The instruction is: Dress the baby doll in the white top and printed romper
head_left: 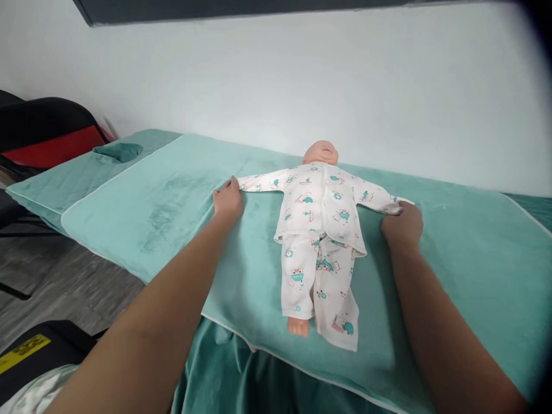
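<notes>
A baby doll lies on its back on a pale green sheet, head toward the wall. It wears a white printed top fastened down the front and matching trousers. One foot shows below a trouser leg; the other leg's end is covered by cloth. My left hand is closed on the end of the sleeve at left, and my right hand grips the end of the sleeve at right. Both sleeves are stretched out sideways. The doll's hands are hidden.
The pale green sheet covers a bed against a white wall. A black and red chair stands at the far left. At the lower left is a black object with a yellow label. A dark panel runs along the top.
</notes>
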Available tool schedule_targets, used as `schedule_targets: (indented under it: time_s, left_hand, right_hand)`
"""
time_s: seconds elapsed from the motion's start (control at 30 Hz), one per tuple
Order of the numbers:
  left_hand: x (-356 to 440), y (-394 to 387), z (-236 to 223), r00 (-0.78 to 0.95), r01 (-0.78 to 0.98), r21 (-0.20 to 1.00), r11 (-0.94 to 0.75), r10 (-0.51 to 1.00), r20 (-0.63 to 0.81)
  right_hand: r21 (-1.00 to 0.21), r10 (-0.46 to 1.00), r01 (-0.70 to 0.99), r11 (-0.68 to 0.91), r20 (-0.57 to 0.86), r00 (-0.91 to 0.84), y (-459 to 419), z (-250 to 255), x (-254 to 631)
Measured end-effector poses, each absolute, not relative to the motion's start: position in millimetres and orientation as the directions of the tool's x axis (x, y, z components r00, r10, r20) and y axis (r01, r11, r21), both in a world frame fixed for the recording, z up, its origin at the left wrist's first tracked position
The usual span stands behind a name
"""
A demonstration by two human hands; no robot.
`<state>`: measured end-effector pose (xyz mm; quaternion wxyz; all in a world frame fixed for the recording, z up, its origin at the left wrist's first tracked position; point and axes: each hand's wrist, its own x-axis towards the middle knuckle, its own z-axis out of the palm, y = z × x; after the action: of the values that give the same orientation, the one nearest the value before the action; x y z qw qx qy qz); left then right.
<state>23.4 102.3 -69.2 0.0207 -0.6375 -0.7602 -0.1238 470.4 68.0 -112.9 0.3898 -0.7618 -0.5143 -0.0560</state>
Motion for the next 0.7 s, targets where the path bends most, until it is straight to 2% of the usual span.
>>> schedule_targets:
  time_s: [0.2,0.37,0.43,0.63,0.7]
  left_hand:
    - [10.3,122.5,-71.5,-0.209,0.973,0.142,0.181,0.953,0.22]
    - [9.3,132.2,-74.3,-0.215,0.973,0.138,0.185,0.945,0.247]
    - [10.4,133.1,-73.8,-0.223,0.971,0.147,0.191,0.941,0.255]
    - [17.1,121.0,-68.9,-0.239,0.964,0.182,0.194,0.932,0.274]
    - [20.8,109.9,-67.5,-0.193,0.973,0.188,0.136,0.925,0.328]
  right_hand:
    - [-0.43,0.842,0.88,-0.203,0.382,0.381,79.4,-93.0,499.0]
    - [-0.509,0.701,0.835,-0.21,0.517,0.491,92.8,-91.8,515.7]
    - [-0.545,0.666,0.81,-0.216,0.525,0.53,95.5,-92.4,516.2]
    - [-0.506,0.725,0.808,-0.3,0.429,0.538,87.2,-93.8,510.5]
    - [-0.48,0.753,0.837,-0.262,0.441,0.488,78.3,-93.6,504.0]
